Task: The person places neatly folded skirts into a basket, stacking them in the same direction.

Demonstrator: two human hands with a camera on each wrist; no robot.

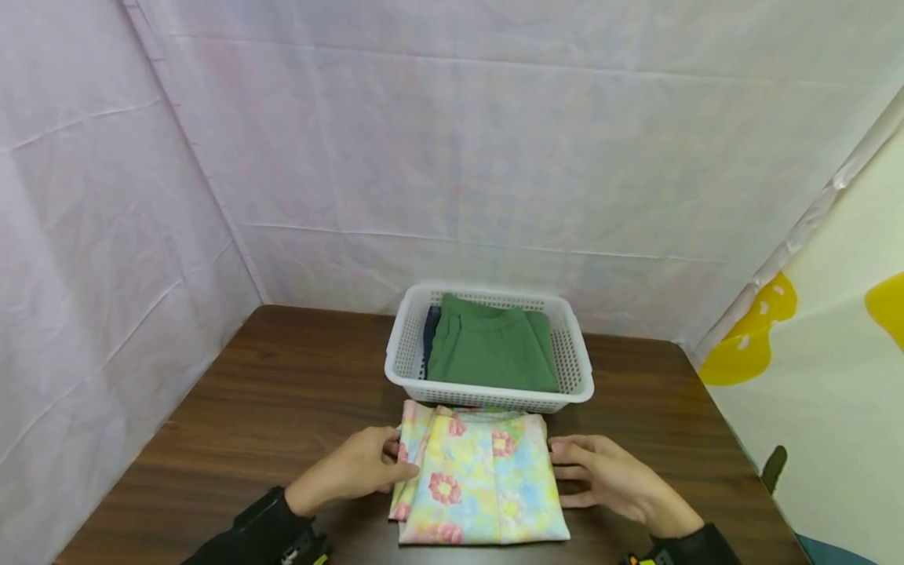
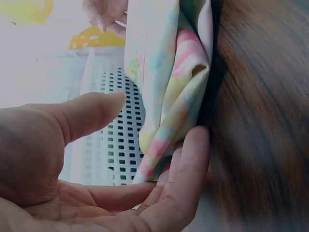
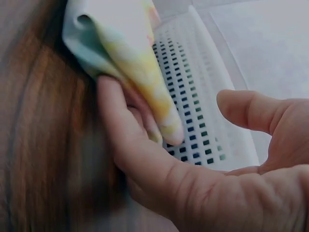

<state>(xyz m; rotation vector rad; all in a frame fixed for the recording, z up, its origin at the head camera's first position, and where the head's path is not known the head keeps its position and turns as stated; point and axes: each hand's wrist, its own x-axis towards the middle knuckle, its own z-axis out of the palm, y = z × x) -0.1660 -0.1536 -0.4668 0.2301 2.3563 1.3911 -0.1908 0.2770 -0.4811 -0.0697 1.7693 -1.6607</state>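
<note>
A folded floral cloth [image 1: 480,479] in pastel yellow, blue and pink lies on the table in front of the basket. Beside its left edge is my left hand [image 1: 363,463]; in the left wrist view the fingers [image 2: 186,169] reach the cloth's lower folded edge, while the thumb stands apart. My right hand [image 1: 610,475] is at the opposite edge. Its fingertips [image 3: 111,96] touch the underside of the fold in the right wrist view, and the thumb is spread away from the fabric. Layers of the fold show at the side.
Right behind the cloth stands a white perforated basket [image 1: 581,369]. It holds a folded green garment [image 1: 494,353] and a dark blue piece [image 1: 429,333] partly beneath it. The brown wooden table [image 1: 297,377] backs onto a white fabric wall [image 1: 452,157].
</note>
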